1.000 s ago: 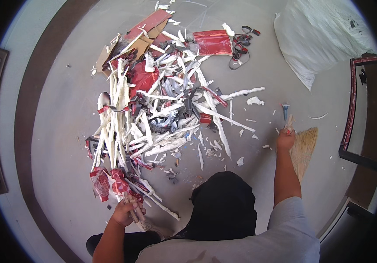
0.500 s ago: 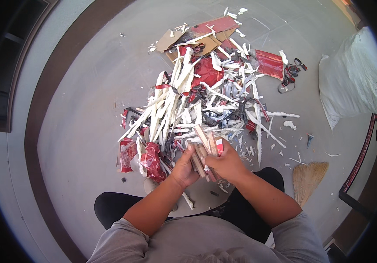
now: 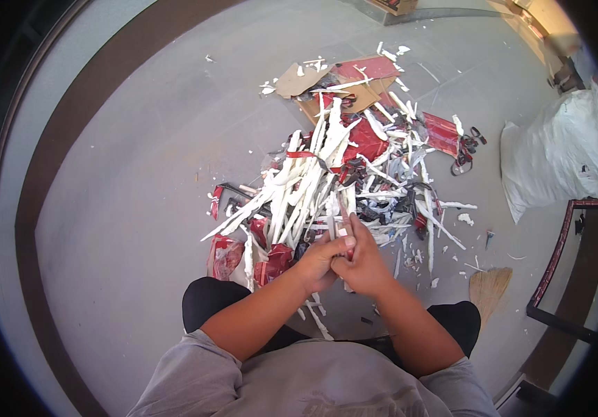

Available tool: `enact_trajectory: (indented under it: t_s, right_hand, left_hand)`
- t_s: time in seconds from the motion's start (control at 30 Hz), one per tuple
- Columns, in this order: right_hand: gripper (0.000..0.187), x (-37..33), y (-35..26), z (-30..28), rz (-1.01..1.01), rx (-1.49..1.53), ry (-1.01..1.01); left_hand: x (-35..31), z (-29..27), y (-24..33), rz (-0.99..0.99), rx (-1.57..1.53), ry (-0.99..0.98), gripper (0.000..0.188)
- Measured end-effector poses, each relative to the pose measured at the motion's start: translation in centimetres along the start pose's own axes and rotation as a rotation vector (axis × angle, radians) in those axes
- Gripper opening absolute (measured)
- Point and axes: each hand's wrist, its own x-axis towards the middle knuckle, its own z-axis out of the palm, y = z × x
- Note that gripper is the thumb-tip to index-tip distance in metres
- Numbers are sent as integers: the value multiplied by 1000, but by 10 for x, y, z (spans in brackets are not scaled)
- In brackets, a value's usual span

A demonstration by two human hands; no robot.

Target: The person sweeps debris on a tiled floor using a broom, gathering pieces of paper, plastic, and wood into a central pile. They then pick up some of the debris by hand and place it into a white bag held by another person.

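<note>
My left hand point(image 3: 320, 265) and my right hand point(image 3: 363, 267) are pressed together in front of me, both closed around a bundle of thin wooden sticks point(image 3: 345, 230). The sticks' upper ends poke out above my thumbs; most of the bundle is hidden by my fingers. Just beyond my hands spreads a heap of long white foam strips point(image 3: 311, 174), mixed with crumpled red plastic wrap point(image 3: 366, 141) and dark scraps. More red wrap point(image 3: 225, 258) lies to the left of my left hand.
Flattened cardboard point(image 3: 299, 80) lies at the heap's far side. A large white sack point(image 3: 556, 149) stands at the right, with a straw broom head point(image 3: 488, 287) and a dark frame point(image 3: 551, 267) nearer. Small foam crumbs dot the floor point(image 3: 146, 174).
My hands have come closer together around the sticks, and the bundle now looks narrower and more covered. The whole view has shifted, with the heap appearing farther right and lower.
</note>
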Motion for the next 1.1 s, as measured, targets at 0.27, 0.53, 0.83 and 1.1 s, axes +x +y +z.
enact_trajectory:
  t_s: [0.27,0.53,0.83,1.1]
  right_hand:
    - [71,43,-113,24,-161,-296,201]
    - [79,84,-108,65,143,534,267]
    - [56,149,-128,68,240,360,-183]
    - [56,147,-78,108,56,464,219]
  left_hand:
    - [-1,18,52,216,-381,-301,48]
    - [-19,-37,130,39,50,-97,51]
    - [-45,-90,166,-151,-47,-318,60]
    - [-49,-119,181,11,-112,-25,63]
